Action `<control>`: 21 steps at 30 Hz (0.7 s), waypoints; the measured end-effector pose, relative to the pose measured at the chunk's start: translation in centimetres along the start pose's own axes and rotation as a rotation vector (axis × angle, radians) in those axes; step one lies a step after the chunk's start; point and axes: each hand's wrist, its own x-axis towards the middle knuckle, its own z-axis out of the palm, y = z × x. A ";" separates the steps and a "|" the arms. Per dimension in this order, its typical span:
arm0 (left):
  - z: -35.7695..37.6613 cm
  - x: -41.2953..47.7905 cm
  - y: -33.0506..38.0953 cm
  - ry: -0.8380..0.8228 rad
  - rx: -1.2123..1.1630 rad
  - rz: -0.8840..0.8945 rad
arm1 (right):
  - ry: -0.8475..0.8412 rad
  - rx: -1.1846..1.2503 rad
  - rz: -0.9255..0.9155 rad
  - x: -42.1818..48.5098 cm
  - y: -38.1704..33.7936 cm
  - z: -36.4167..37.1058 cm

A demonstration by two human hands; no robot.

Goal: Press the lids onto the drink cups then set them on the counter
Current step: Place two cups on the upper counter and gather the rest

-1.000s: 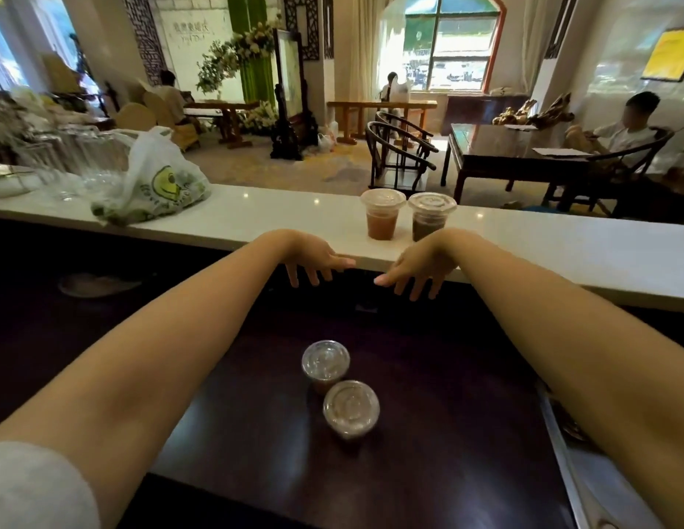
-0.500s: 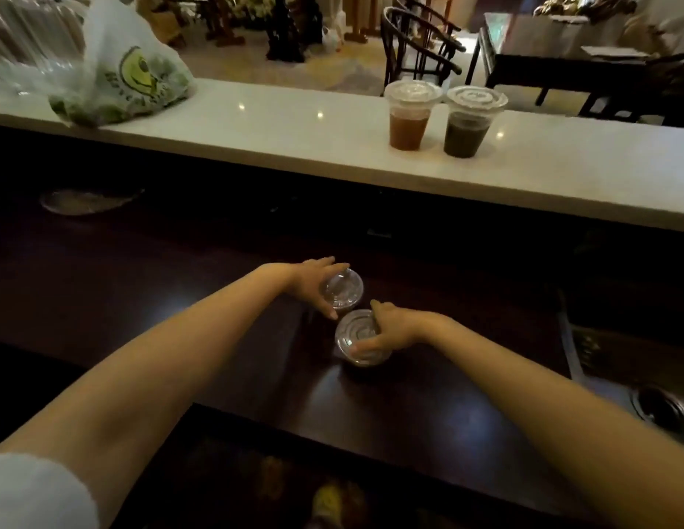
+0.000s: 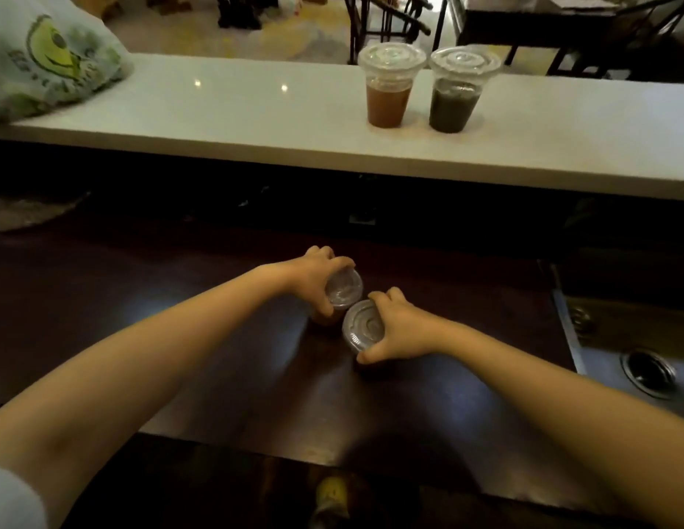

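Two lidded clear cups stand side by side on the dark wooden worktop below me. My left hand wraps the rim of the far cup. My right hand grips the near cup from its right side, thumb at the front edge. On the white counter beyond stand an orange-brown drink and a dark drink, both with clear lids on.
A plastic bag with a green smiley print lies at the counter's left end. A metal sink with a drain is set in at the right. Dark chairs and a table stand beyond the counter.
Both hands came down from the white counter to the two cups on the worktop and closed around their lids. My view has tilted downward.
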 end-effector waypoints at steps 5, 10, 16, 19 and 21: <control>-6.4 0.6 2.9 -0.018 0.075 0.094 | 0.062 -0.027 0.019 -3.2 1.3 -7.9; -15.1 1.2 7.8 -0.006 0.021 0.209 | 0.150 0.010 0.045 -8.5 2.7 -18.2; -24.4 3.1 14.5 0.020 -0.116 0.271 | 0.151 0.170 0.080 -12.6 5.3 -29.0; -27.6 5.6 17.0 0.059 -0.178 0.252 | 0.194 0.172 0.054 -12.9 7.1 -33.2; -28.4 8.1 18.3 0.121 -0.188 0.219 | 0.238 0.149 0.039 -12.4 9.1 -35.3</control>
